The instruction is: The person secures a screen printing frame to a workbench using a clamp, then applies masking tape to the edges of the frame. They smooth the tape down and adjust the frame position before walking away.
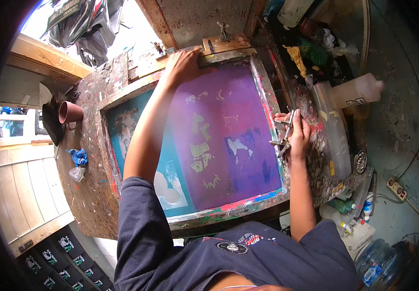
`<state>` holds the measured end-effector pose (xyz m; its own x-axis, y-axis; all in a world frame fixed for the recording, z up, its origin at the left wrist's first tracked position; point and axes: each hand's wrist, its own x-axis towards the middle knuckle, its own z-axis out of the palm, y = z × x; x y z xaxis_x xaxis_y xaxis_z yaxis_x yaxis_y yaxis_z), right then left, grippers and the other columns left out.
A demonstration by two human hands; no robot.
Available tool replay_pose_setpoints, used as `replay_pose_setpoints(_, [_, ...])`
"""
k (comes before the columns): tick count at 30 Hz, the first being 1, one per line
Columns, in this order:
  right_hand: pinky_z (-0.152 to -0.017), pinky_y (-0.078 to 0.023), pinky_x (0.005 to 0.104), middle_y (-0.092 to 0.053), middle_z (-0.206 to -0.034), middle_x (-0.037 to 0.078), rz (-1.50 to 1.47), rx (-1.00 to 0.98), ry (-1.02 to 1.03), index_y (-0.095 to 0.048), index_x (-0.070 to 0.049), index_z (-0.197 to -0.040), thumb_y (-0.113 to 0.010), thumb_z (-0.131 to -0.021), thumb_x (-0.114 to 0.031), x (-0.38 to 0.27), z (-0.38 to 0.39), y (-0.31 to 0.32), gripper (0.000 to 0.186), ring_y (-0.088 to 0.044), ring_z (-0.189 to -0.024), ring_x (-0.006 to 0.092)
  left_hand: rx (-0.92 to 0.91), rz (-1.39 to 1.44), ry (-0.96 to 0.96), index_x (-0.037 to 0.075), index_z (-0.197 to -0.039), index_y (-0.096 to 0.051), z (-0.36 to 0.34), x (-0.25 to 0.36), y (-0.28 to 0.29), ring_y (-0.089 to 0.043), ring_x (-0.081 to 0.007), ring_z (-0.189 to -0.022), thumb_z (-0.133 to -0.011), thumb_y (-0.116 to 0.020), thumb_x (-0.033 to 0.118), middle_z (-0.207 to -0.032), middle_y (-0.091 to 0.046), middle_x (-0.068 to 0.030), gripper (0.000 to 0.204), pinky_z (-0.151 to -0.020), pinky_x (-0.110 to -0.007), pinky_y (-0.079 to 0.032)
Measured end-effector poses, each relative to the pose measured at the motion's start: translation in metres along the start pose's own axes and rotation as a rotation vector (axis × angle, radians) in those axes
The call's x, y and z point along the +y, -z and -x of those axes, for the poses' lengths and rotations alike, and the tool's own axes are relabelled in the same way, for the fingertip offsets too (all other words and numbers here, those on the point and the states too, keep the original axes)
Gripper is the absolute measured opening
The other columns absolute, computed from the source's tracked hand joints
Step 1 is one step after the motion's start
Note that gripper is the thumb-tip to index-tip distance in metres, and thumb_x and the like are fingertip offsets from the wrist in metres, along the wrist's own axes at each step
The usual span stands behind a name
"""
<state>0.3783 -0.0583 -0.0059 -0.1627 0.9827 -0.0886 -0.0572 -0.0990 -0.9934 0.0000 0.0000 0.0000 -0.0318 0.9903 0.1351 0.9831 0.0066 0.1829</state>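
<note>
A wooden-framed printing screen (pixel 227 207) lies on the worktable before me, its mesh purple on the right and teal on the left with pale cut-out shapes. My left hand (pixel 181 67) reaches across it and is closed over the far rail, its fingertips partly hidden. Beside the right rail, my right hand (pixel 297 133) grips a metal clamp (pixel 284 140) with a long thin rod. The clamp is close to the rail; whether they touch, I cannot tell. Behind the far rail, another metal clamp with a wing nut (pixel 224 32) stands on a wooden block (pixel 233 43).
On the left part of the paint-stained table (pixel 89 194) are a brown cup (pixel 71 112) and crumpled blue plastic (pixel 78 156). A bottle (pixel 357 91) and a long clear plastic container (pixel 333 136) lie at the right. A power strip (pixel 396 189) and large water jug (pixel 378 262) sit farther right.
</note>
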Motion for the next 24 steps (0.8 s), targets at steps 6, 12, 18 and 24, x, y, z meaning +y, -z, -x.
replay_pose_setpoints(6, [-0.08, -0.055, 0.0316, -0.075, -0.092, 0.012, 0.217, -0.187, 0.198, -0.069, 0.001, -0.098, -0.04, -0.112, -0.035, -0.016, 0.018, -0.041, 0.048, -0.071, -0.08, 0.0151, 0.04, 0.031, -0.024, 0.002, -0.115, -0.066, -0.001, -0.006, -0.008, -0.072, -0.0358, -0.088, -0.075, -0.076, 0.069, -0.091, -0.073, -0.0195, 0.079, -0.079, -0.046, -0.057])
replay_pose_setpoints(12, [-0.07, -0.052, 0.0328, -0.072, -0.077, 0.011, 0.351, -0.291, 0.073, -0.069, 0.004, -0.101, -0.044, -0.111, -0.033, 0.009, 0.017, -0.088, 0.046, -0.07, -0.074, 0.019, 0.071, 0.024, -0.019, 0.002, -0.117, -0.066, -0.001, -0.006, -0.003, -0.072, -0.0368, -0.091, -0.075, -0.077, 0.069, -0.091, -0.073, -0.0201, 0.079, -0.081, -0.047, -0.057])
replay_pose_setpoints(18, [-0.073, -0.054, 0.0324, -0.072, -0.08, 0.01, 0.407, -0.337, -0.016, -0.068, 0.003, -0.097, -0.044, -0.111, -0.032, 0.0, 0.019, -0.077, 0.044, -0.069, -0.076, 0.0166, 0.02, 0.015, 0.018, 0.002, -0.116, -0.066, -0.002, -0.002, 0.002, -0.072, -0.0383, -0.093, -0.074, -0.077, 0.069, -0.094, -0.073, -0.0219, 0.08, -0.083, -0.048, -0.056])
replay_pose_setpoints(24, [-0.076, -0.061, 0.0474, -0.065, -0.08, 0.018, -0.121, -0.375, -0.419, -0.048, -0.004, -0.09, -0.038, -0.111, -0.036, -0.08, 0.109, 0.059, 0.039, -0.073, -0.086, 0.0353, -0.061, -0.016, 0.027, 0.004, -0.121, -0.061, -0.002, -0.001, 0.002, -0.073, -0.0388, -0.093, -0.076, -0.073, 0.073, -0.096, -0.074, -0.0215, 0.084, -0.082, -0.048, -0.058])
